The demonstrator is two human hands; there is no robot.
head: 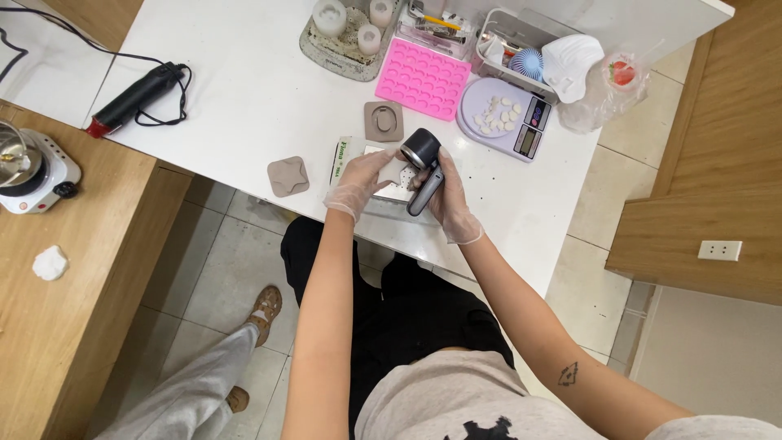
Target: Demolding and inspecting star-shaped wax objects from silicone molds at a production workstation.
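**Heat tool held over a white cast piece**

The gloved right hand (450,194) is clamped around a black-and-grey handheld heat tool (423,163), its long axis running up-left, nozzle above the small white moulded slab (397,181). The gloved left hand (358,183) pins that slab from the left, fingers closed on it. A white-and-green printed carton (349,155) lies beneath.
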